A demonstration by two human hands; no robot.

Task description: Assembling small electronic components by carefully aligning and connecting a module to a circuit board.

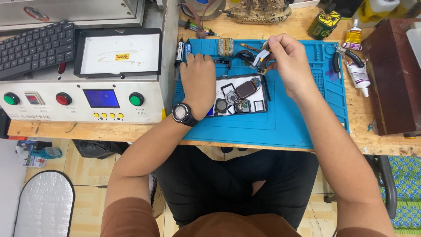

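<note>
Pinching a small part [262, 59] at the mat's [302, 118] far edge, the right hand [287, 61] has thumb and fingers closed on it; it looks like a thin flex strip with a dark end, too small to tell further.

Left hand [198, 79]: knuckles up, fingers curled down onto the mat near its far left corner, just beside the tray [265, 98]; whether it holds anything I cannot tell. A black watch [183, 114] sits on that wrist.

Handling, as a judgement: the part is very light, bendy and fragile; take it by its edges or stiffer end, gently, never by the thin middle.

Tray: dark-rimmed and pale, at mid-mat between the hands, holding a brown-faced module [245, 89], two round pieces [221, 105] and small square frames. These lie close together and loose, easily knocked.

Around:
- Two dark pens [180, 50] upright-lying at the mat's far left corner.
- Cutters [346, 53] at its far right corner, with white glue tubes [359, 74] just off the right edge.
- Brown box [392, 74] at the tabletop's right edge.
- Machine [81, 98] left of the mat, with green and red buttons, a blue screen and a white pad; keyboard [37, 46] on top.

The tray and cable clutter [243, 57] near the fingers crowd the working spot.
</note>
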